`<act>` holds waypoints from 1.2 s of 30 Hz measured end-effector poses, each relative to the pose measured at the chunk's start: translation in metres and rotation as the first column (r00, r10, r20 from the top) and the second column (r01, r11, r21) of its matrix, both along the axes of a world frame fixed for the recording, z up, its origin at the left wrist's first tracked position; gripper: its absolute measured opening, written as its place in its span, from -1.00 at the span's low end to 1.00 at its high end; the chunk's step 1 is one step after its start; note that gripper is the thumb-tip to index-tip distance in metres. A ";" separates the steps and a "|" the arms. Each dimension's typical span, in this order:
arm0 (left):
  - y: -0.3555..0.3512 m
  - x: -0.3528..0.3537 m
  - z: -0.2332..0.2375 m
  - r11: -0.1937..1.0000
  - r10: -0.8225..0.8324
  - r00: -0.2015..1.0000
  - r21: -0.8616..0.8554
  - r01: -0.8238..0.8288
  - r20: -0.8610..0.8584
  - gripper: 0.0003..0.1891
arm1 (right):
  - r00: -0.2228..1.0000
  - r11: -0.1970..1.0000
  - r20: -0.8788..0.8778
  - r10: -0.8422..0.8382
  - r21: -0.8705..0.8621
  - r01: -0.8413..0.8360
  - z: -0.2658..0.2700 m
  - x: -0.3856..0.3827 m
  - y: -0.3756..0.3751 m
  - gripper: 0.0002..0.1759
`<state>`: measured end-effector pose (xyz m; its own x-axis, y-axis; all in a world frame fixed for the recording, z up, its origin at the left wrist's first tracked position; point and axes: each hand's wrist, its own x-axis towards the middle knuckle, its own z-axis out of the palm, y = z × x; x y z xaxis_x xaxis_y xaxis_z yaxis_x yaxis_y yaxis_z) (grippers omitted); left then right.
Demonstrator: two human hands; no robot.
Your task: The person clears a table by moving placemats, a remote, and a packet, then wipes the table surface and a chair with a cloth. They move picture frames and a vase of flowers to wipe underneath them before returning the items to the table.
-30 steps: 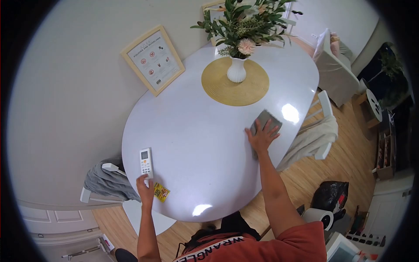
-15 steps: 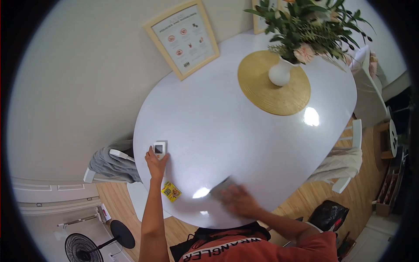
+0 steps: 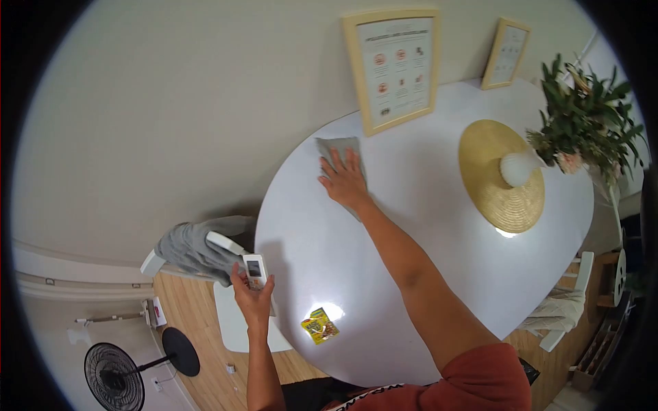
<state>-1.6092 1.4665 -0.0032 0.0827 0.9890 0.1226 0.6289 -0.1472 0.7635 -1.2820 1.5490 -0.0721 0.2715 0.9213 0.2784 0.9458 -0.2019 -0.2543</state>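
Note:
My left hand (image 3: 253,296) grips a white remote (image 3: 255,271) with a small dark screen, held at the table's left edge. Flat on a grey cloth (image 3: 337,146), my right hand (image 3: 345,180) presses it against the white oval table (image 3: 404,274) near the wall, fingers spread. Between my arms, a yellow packet (image 3: 320,326) lies on the table's near left part.
A large framed notice (image 3: 397,68) and a smaller frame (image 3: 506,55) stand along the wall. On a round gold mat (image 3: 490,192) sits a white vase (image 3: 518,168) with flowers. Chairs with draped cloths (image 3: 192,250) flank the table; a black fan (image 3: 115,377) stands lower left.
My right hand and the cloth have moved from the near edge to the far left, by the wall. My left hand has raised the remote off the table. The view has shifted left.

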 end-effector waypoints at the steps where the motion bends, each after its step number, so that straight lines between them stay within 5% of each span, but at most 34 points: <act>1: -0.002 -0.011 0.008 0.999 0.049 0.999 -0.016 -0.049 -0.017 -0.14 | 0.990 0.991 -0.028 0.135 0.016 -0.134 -0.002 -0.019 0.019 -0.43; 3: 0.000 -0.032 0.013 0.997 0.075 0.997 0.015 -0.075 -0.028 -0.16 | 0.954 0.957 -0.069 0.291 0.016 -0.291 -0.007 -0.059 0.030 -0.44; 7: 0.006 -0.064 0.008 0.986 0.168 0.985 -0.029 -0.167 0.037 -0.26 | 0.705 0.704 -0.005 0.710 -0.050 -0.709 -0.006 -0.123 -0.002 -0.47; 9: 0.006 -0.075 0.003 0.914 0.245 0.891 -0.396 -0.082 0.381 -0.34 | 0.607 0.604 -0.043 0.794 -0.063 -0.794 -0.005 -0.142 -0.043 -0.49; 13: -0.024 -0.069 0.000 0.890 0.194 0.895 -0.456 0.013 0.403 -0.46 | 0.657 0.650 -0.135 0.741 -0.101 -0.753 0.011 -0.107 -0.134 -0.54; 15: -0.044 -0.066 -0.005 0.912 0.091 0.959 -0.410 0.028 0.267 -0.40 | 0.761 0.734 -0.214 0.613 -0.200 -0.648 0.022 -0.060 -0.168 -0.58; 18: -0.067 -0.056 -0.005 0.909 0.042 0.958 -0.410 0.081 0.282 -0.36 | 0.952 0.939 0.020 0.307 -0.169 -0.299 0.011 0.017 -0.181 -0.54; 20: -0.076 -0.060 -0.014 0.900 0.020 0.968 -0.425 0.091 0.251 -0.37 | 0.991 0.996 0.114 0.075 -0.046 -0.070 0.009 0.032 -0.145 -0.57; 22: -0.081 -0.060 -0.021 0.916 0.019 0.954 -0.387 0.103 0.300 -0.37 | 0.980 0.980 0.200 -0.004 0.196 -0.036 -0.024 0.040 -0.087 -0.58; 25: -0.083 -0.061 -0.025 0.941 0.004 0.949 -0.322 0.103 0.314 -0.36 | 0.941 0.955 0.306 0.142 0.207 -0.212 -0.017 -0.011 0.000 -0.63; 26: -0.084 -0.062 -0.020 0.947 0.008 0.949 -0.306 0.094 0.314 -0.35 | 0.946 0.917 0.164 0.280 0.248 -0.314 -0.015 -0.040 0.012 -0.61; 27: -0.085 -0.061 -0.017 0.953 0.016 0.948 -0.291 0.082 0.319 -0.34 | 0.905 0.946 0.290 0.312 -0.006 -0.324 -0.020 -0.075 0.019 -0.59; 31: -0.081 -0.066 -0.010 0.953 0.047 0.962 -0.301 0.037 0.268 -0.34 | 0.725 0.724 -0.036 0.688 -0.046 -0.689 -0.010 -0.174 -0.055 -0.57; 33: -0.081 -0.075 -0.010 0.951 0.064 0.958 -0.307 0.026 0.280 -0.35 | 0.596 0.622 -0.264 0.759 0.022 -0.783 0.016 -0.173 -0.103 -0.56; 36: -0.075 -0.084 -0.005 0.968 0.075 0.961 -0.251 -0.007 0.264 -0.30 | 0.686 0.708 -0.364 0.629 -0.094 -0.699 0.011 -0.122 -0.105 -0.53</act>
<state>-1.6935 1.3911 -0.0084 0.0390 0.9929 -0.1124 0.3958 0.0880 0.9141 -1.4036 1.4442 -0.0613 -0.4027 0.9125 0.0725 0.7400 0.3712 -0.5610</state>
